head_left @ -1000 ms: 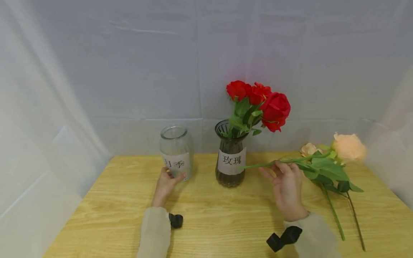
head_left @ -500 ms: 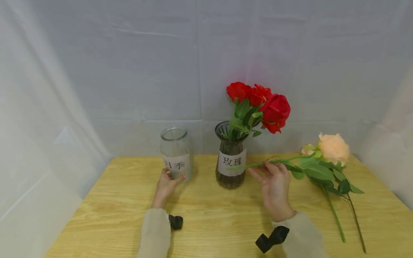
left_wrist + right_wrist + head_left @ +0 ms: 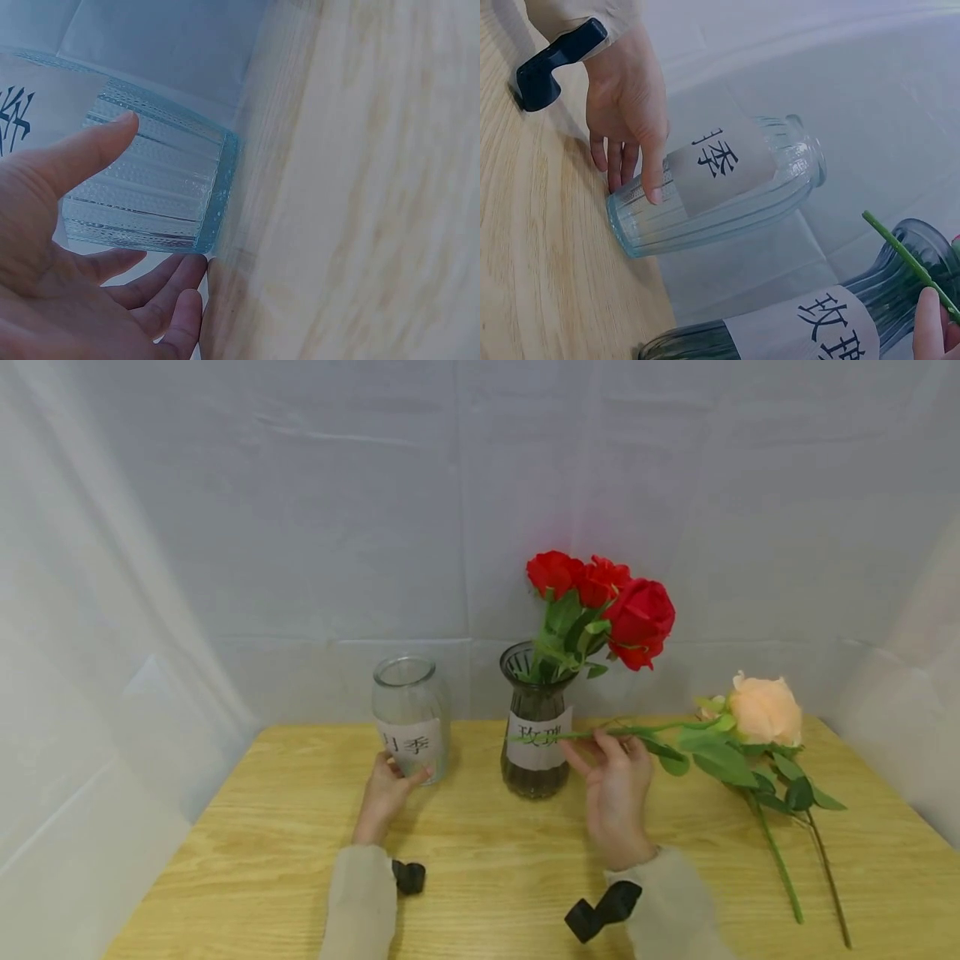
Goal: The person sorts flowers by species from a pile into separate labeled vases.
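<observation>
My left hand [image 3: 384,795] holds the lower part of the clear glass vase [image 3: 406,702], its thumb on the front; the left wrist view shows the thumb and fingers around the vase base [image 3: 150,180]. Between thumb and fingers, my right hand [image 3: 617,797] pinches the green stem [image 3: 652,728] of a peach flower [image 3: 765,710]. That stem lies nearly level, its cut end in front of the label of the dark glass vase [image 3: 534,777]. In the right wrist view the stem end [image 3: 889,238] points toward the clear vase [image 3: 727,225], apart from it.
Red roses [image 3: 641,614] stand in the dark vase, leaning right. At the right of the wooden table [image 3: 480,877] lie more stems [image 3: 780,868] with leaves and a pale bloom partly hidden behind the held flower. A white cloth hangs behind [image 3: 337,527].
My right hand has moved left with the peach flower, bringing the stem end across the dark vase's label. My left hand has stayed at the clear vase.
</observation>
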`<state>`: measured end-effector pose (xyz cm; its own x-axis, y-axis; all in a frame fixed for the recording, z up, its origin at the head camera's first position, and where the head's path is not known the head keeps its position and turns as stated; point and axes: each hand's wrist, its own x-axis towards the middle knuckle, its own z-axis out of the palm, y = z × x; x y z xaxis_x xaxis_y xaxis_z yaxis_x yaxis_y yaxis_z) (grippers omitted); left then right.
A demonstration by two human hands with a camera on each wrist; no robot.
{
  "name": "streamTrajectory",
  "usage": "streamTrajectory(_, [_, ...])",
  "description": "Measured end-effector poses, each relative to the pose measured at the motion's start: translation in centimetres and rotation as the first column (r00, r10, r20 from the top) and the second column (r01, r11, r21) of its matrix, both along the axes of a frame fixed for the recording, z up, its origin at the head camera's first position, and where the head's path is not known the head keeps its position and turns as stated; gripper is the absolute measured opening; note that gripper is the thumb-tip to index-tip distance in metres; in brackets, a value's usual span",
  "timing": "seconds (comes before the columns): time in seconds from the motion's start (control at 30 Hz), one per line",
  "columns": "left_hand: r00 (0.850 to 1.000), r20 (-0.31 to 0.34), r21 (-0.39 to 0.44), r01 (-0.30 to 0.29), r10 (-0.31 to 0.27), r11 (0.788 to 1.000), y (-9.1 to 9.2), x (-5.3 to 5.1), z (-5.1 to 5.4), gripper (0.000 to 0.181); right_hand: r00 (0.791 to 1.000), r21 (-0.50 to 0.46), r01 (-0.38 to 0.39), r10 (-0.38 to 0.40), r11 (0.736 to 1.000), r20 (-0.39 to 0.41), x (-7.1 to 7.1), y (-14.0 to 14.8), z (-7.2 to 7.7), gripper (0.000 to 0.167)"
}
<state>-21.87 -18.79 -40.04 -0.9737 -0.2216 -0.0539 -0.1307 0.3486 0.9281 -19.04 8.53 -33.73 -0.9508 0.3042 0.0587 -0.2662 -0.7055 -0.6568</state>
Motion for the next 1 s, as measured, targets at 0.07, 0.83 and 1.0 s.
streamTrajectory(0.07, [1.000,0.000,0.002,0.000,0.000,1.000,0.0,0.1,-0.1,0.080,1.000,-0.010,0.002,-0.002,1.000,-0.001,0.1,-0.4,0.0,0.018])
streamTrajectory(0.83, [1.000,-0.021,-0.011,0.005,-0.005,1.000,-0.2,-0.2,-0.3,0.079,0.994,-0.013,0.072,-0.073,0.997,-0.086,0.0,-4.4,1.5,0.009])
streamTrajectory(1.0, [1.000,-0.013,-0.010,-0.001,0.001,1.000,-0.1,-0.2,-0.2,0.077,0.991,-0.050,0.078,-0.083,0.996,-0.103,0.0,-5.3,1.7,0.013])
